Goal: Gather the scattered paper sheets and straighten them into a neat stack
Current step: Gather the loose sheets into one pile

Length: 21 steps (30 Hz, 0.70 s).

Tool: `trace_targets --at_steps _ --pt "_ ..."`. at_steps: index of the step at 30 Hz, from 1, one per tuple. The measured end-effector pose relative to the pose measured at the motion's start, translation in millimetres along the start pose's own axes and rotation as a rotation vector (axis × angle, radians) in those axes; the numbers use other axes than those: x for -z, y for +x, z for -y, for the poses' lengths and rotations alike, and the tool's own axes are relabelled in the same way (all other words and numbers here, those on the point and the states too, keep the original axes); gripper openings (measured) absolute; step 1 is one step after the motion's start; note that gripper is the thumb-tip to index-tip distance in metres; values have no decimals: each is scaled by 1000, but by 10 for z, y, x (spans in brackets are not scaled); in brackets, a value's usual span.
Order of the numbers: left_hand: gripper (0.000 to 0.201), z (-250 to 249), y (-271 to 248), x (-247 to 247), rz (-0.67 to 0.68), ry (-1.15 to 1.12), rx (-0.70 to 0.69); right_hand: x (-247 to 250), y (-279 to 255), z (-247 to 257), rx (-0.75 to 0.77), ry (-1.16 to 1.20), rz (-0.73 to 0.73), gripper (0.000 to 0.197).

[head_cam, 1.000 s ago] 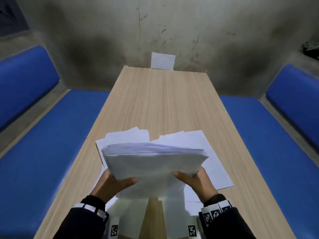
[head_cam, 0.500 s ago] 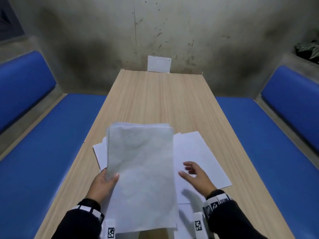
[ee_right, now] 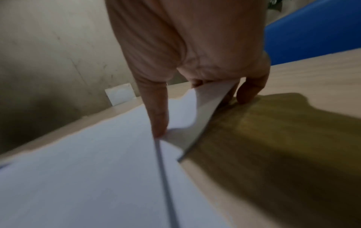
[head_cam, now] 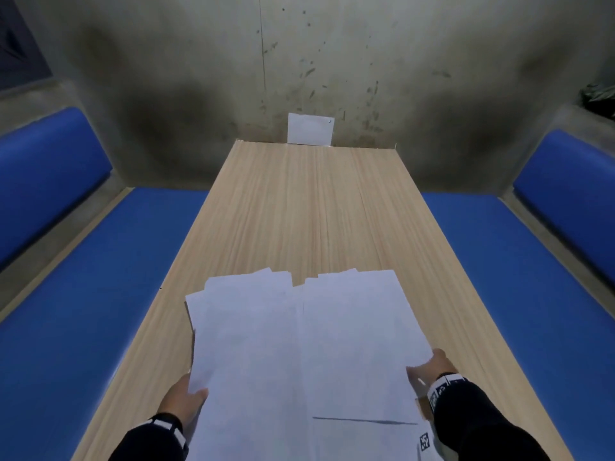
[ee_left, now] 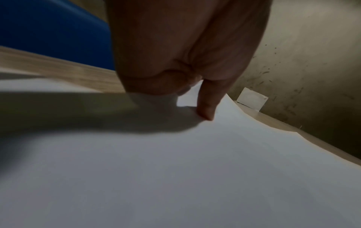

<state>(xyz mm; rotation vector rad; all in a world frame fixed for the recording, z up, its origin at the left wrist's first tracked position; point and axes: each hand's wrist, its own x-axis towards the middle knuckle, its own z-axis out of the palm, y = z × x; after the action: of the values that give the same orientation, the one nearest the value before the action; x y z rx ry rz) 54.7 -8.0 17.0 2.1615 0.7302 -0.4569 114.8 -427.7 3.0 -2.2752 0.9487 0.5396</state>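
White paper sheets, loosely overlapped

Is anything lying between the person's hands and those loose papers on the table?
Nothing visible does. The left hand already holds the left edge of the paper sheets, and the right hand lifts their right edge off the wooden table.

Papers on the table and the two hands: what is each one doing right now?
paper sheets: lying fanned out on the table, far edges uneven, not yet a neat stack.
left hand: thumb on top of the sheets' left edge, holds them.
right hand: pinches the right edge, which curls up.
table: wooden, carries the sheets at its near end.
white card: upright against the wall past the table's far end.
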Motion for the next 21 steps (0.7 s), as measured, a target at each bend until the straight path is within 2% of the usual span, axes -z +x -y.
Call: trace_targets --at_steps 2,4,5,7,9,10,13,16,18,21 --pt "52 -25 12 -16 -2 7 2 -123 43 4 13 57 95 49" --pt "50 -38 18 -48 -4 2 -5 -142 -112 101 19 148 96 23" --pt "49 -46 14 -66 -5 2 -12 -146 -225 159 10 238 94 26" --pt "47 -64 0 -108 7 12 -23 -192 -293 200 -42 413 116 53" --pt "48 -86 -9 -152 32 19 -28 -247 -391 246 -42 489 132 77" --pt "48 -91 -13 -170 44 15 -31 -299 -407 263 -46 496 131 82" --pt "45 -75 6 -196 61 -7 -38 -449 -460 304 -56 341 62 81" --pt "43 -57 6 -193 77 -21 -39 -472 -579 380 -82 49 -32 63" --pt "43 -59 5 -190 83 -7 -46 -487 -628 402 -54 149 -28 60" --pt "43 -64 0 -183 91 11 -49 -516 -614 391 -30 427 35 60"
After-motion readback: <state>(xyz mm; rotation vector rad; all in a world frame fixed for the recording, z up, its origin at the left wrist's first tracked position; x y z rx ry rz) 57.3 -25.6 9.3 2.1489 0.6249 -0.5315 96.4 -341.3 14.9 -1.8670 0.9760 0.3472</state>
